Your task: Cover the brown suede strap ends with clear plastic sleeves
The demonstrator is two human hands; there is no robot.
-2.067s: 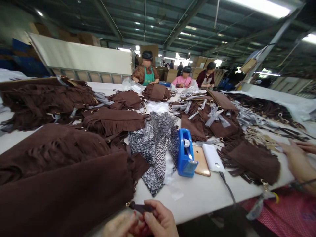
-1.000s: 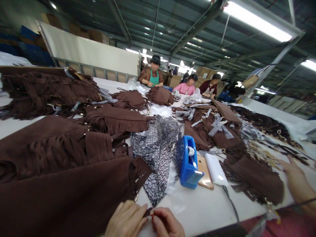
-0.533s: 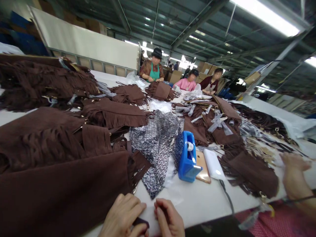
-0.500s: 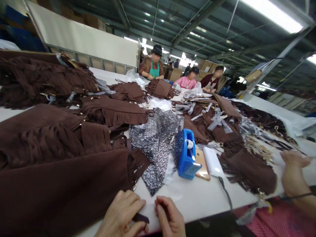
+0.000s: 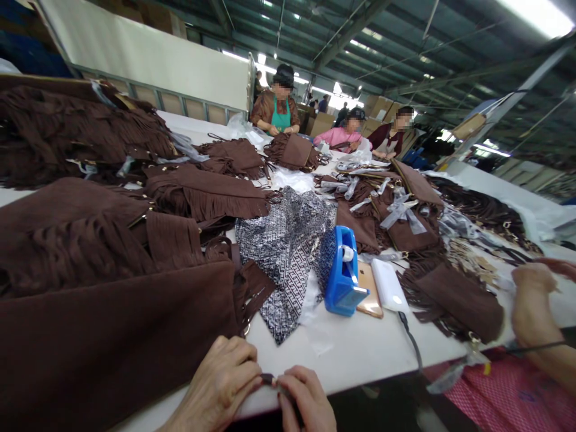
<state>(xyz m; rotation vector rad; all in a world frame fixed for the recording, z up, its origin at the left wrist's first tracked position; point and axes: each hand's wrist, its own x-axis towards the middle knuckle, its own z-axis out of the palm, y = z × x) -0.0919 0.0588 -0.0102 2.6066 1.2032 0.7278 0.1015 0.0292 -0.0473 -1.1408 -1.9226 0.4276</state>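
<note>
White table (image 5: 369,354): hands (image 5: 265,393) pinch small dark suede strap (image 5: 267,378).

We observe both of the person's hands at the bottom edge of the head view, the left hand (image 5: 220,384) and the right hand (image 5: 306,399), each bare, with no glove, ring or watch visible. We note short, unpainted fingernails. The wrists are cut off by the frame edge, so sleeves cannot be assessed.

Both hands (image 5: 265,390) pinching brown strap (image 5: 267,378)
</note>
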